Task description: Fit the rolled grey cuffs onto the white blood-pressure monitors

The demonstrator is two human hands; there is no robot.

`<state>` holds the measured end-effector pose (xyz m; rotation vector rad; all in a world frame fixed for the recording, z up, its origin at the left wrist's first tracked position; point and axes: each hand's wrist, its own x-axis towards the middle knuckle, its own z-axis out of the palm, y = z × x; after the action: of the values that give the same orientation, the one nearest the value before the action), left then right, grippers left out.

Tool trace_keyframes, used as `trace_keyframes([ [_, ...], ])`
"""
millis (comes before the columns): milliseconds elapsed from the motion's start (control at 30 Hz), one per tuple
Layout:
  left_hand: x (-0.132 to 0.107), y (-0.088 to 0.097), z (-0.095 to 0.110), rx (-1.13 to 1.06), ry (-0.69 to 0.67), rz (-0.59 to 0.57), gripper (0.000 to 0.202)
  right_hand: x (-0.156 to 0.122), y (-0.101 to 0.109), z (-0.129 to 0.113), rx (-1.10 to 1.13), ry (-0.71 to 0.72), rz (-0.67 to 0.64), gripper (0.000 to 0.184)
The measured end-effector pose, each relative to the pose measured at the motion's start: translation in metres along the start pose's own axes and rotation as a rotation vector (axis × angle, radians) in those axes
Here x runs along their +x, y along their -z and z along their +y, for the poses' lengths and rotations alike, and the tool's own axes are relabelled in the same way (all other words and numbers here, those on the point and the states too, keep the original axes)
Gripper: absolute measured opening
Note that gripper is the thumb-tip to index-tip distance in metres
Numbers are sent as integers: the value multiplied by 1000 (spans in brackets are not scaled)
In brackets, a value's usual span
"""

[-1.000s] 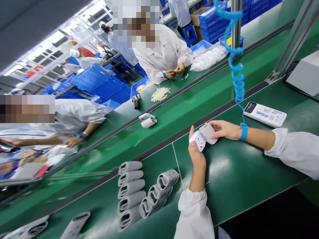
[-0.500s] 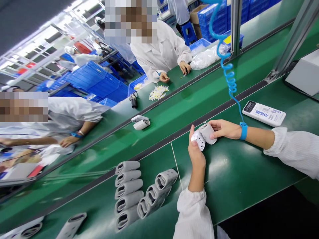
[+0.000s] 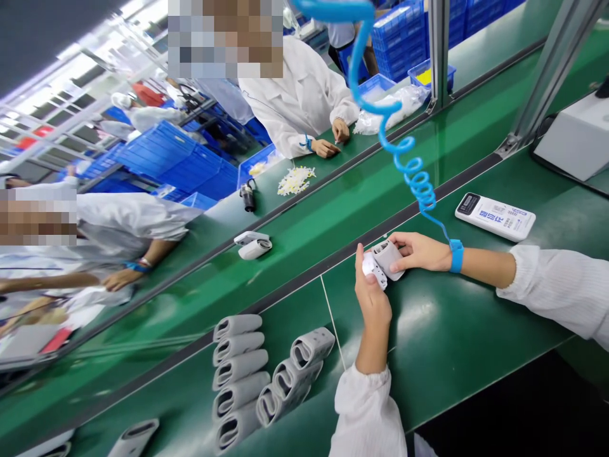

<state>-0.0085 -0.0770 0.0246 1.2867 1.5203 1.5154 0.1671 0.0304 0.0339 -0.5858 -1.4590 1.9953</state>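
My left hand [image 3: 373, 303] is closed round a white plastic housing [image 3: 374, 271], its thumb over the face with small dark holes. My right hand [image 3: 419, 251] pinches a grey rolled cuff [image 3: 387, 258] right beside the housing; the two pieces meet or nearly meet, and I cannot tell whether they are joined. On my right wrist sits a blue strap [image 3: 456, 256] tied to a coiled blue cord [image 3: 421, 181]. To the left of my hands, several similar grey rolled cuffs [image 3: 240, 368] lie in rows on the green table [image 3: 457, 355].
A white power bank [image 3: 495, 217] with blue print lies beyond my right forearm. Along the green conveyor [image 3: 309, 222] sits another white unit with a cuff [image 3: 254, 246]. Across it, co-workers handle small parts near a pile of white and yellow pieces [image 3: 295, 181]. A metal post [image 3: 438, 57] stands at the back.
The grey cuff has tipped slightly in my right hand, showing more of its open end against the housing. My view has shifted a little. One co-worker's hands have come closer together.
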Motion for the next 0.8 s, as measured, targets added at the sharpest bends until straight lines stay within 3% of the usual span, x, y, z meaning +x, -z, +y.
trace_keyframes([
  [133,-5,-3,1,94,-53,11,93,-1,-3,2,-13,23,22,55],
  [333,-3,-6,4,103,5,22,98,0,-9,9,-46,60,90,51],
  [500,0,-4,3,231,-77,63,99,2,-12,16,-55,159,145,68],
  [700,4,0,3,234,-84,69,65,3,-2,25,-332,364,163,61],
  [800,9,2,2,153,-9,94,53,3,3,26,-471,460,118,56],
])
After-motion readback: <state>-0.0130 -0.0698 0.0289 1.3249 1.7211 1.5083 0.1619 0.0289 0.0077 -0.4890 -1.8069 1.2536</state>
